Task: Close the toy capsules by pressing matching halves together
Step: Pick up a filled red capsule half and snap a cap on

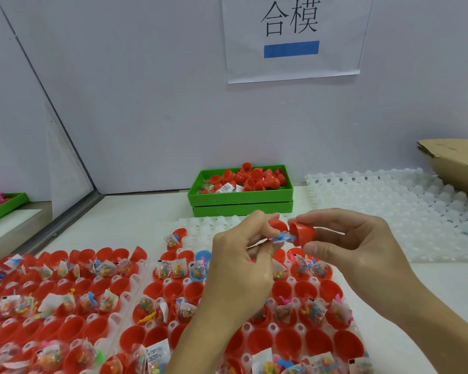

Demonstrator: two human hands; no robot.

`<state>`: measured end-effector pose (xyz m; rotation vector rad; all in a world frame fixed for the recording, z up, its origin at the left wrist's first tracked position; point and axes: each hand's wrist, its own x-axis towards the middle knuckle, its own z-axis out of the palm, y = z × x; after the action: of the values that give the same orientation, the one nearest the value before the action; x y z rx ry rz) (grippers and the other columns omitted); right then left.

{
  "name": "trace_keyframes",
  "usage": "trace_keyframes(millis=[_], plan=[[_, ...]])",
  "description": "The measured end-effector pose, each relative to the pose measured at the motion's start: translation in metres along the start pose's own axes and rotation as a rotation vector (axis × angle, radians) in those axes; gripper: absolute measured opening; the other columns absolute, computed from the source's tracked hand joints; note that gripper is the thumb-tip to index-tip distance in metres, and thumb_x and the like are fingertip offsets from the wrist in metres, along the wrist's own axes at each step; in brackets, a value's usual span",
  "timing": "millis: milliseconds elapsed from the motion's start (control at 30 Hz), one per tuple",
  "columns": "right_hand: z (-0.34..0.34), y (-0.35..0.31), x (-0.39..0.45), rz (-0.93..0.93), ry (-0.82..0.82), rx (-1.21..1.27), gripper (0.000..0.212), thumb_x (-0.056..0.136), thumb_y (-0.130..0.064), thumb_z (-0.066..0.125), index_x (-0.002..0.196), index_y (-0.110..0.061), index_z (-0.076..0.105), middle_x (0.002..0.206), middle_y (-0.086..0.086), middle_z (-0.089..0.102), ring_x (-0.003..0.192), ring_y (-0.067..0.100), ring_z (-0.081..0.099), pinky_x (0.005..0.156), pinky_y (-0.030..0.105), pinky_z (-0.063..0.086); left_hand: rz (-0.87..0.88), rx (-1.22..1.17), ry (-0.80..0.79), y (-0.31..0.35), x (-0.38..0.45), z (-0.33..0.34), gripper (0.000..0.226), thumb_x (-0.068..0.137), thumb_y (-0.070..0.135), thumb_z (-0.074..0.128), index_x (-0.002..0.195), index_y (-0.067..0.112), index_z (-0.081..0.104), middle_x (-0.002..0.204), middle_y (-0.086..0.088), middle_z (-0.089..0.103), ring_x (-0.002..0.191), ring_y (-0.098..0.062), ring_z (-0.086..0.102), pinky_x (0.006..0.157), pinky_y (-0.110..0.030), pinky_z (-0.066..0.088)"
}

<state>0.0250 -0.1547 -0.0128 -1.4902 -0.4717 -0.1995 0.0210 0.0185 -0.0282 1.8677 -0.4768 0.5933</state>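
Two hands, left (241,255) and right (343,238), each hold one red half (277,225) and (303,233). One blue half (201,256) sits among dozens of red ones in two filled trays (138,268) and (343,292) (too many to count surely). Two green bins (241,198) are stacked, a third (3,203) stands left. One empty white tray (389,211), one cardboard box (454,160), one sign (292,36).

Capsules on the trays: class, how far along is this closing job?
Done: no closed capsule is visible. In hand: left hand and right hand hold two red halves, a small packet between them, not yet joined. Left: the trays of open red halves, many holding packets.
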Motion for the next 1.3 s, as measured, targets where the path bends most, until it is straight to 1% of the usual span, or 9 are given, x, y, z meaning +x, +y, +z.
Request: trace_keyframes(millis=[133,233,367,533,633,833,1067,1167,1300], plan=[[0.002,-0.002,-0.001,-0.019,-0.012,-0.020,0.037,0.065,0.001,0.076,0.089,-0.028,0.078,0.092,-0.001,0.078,0.085,0.018,0.075,0.070,0.019,0.058,0.051,0.072,0.036,0.000,0.000,0.001,0.048,0.086,-0.009,0.059,0.075,0.038,0.055,0.098,0.013,0.069,0.089,0.009,0.066,0.064,-0.009,0.054],[0.004,-0.002,-0.001,-0.016,-0.004,-0.036,0.041,0.070,0.010,0.075,0.089,-0.027,0.077,0.091,-0.002,0.078,0.083,0.017,0.075,0.069,0.019,0.058,0.104,0.132,0.081,-0.002,-0.001,0.003,0.035,0.085,-0.011,0.064,0.083,0.024,0.066,0.076,0.019,0.062,0.063,0.009,0.061,0.057,-0.004,0.047],[0.004,-0.001,-0.002,-0.011,0.012,-0.048,0.044,0.075,0.018,0.070,0.088,-0.024,0.077,0.091,-0.001,0.078,0.083,0.019,0.075,0.069,0.019,0.058,0.150,0.165,0.145,-0.002,0.000,0.005,0.018,0.084,0.006,0.066,0.084,0.024,0.066,0.098,0.018,0.068,0.097,0.003,0.067,0.077,-0.019,0.058],[0.007,0.000,-0.003,-0.029,0.021,-0.077,0.044,0.075,0.019,0.070,0.090,-0.021,0.078,0.091,0.001,0.078,0.085,0.020,0.075,0.074,0.025,0.060,0.227,0.212,0.183,0.001,0.001,0.006,0.014,0.081,0.008,0.071,0.087,0.020,0.075,0.098,0.019,0.066,0.098,0.004,0.065,0.078,-0.018,0.058],[0.008,0.001,-0.003,-0.040,0.047,-0.097,0.041,0.075,0.017,0.071,0.092,-0.020,0.077,0.090,-0.001,0.078,0.085,0.018,0.075,0.074,0.022,0.059,0.256,0.278,0.175,0.000,0.000,0.006,0.017,0.082,0.012,0.072,0.096,0.017,0.079,0.108,0.004,0.073,0.102,-0.006,0.068,0.081,-0.022,0.058],[0.008,0.003,-0.001,-0.032,0.112,-0.067,0.037,0.076,0.015,0.071,0.092,-0.019,0.075,0.087,-0.003,0.078,0.082,0.014,0.075,0.070,0.017,0.057,0.203,0.298,0.024,0.003,-0.003,0.007,0.033,0.092,0.018,0.060,0.125,0.020,0.066,0.129,-0.001,0.064,0.125,-0.004,0.052,0.099,-0.011,0.045],[0.007,0.004,0.000,-0.025,0.109,-0.105,0.039,0.077,0.014,0.071,0.091,-0.022,0.076,0.088,-0.006,0.078,0.083,0.013,0.075,0.071,0.017,0.057,0.042,0.090,0.080,0.011,-0.003,0.009,0.059,0.086,0.012,0.074,0.132,0.042,0.052,0.098,0.046,0.058,0.098,0.018,0.061,0.080,-0.005,0.050],[0.006,0.004,0.000,-0.025,0.107,-0.116,0.039,0.077,0.012,0.072,0.090,-0.024,0.076,0.088,-0.007,0.078,0.084,0.012,0.075,0.072,0.018,0.058,-0.062,-0.032,0.087,0.009,-0.001,0.009,0.051,0.082,0.011,0.078,0.120,0.042,0.061,0.096,0.028,0.071,0.093,0.007,0.068,0.078,-0.009,0.053],[0.005,0.003,-0.001,-0.036,0.088,-0.110,0.040,0.076,0.012,0.072,0.090,-0.025,0.076,0.089,-0.005,0.078,0.084,0.014,0.075,0.072,0.019,0.058,-0.133,-0.147,0.041,0.009,0.002,0.006,0.026,0.084,0.009,0.076,0.105,0.024,0.074,0.096,0.012,0.075,0.095,-0.007,0.070,0.079,-0.020,0.057]])
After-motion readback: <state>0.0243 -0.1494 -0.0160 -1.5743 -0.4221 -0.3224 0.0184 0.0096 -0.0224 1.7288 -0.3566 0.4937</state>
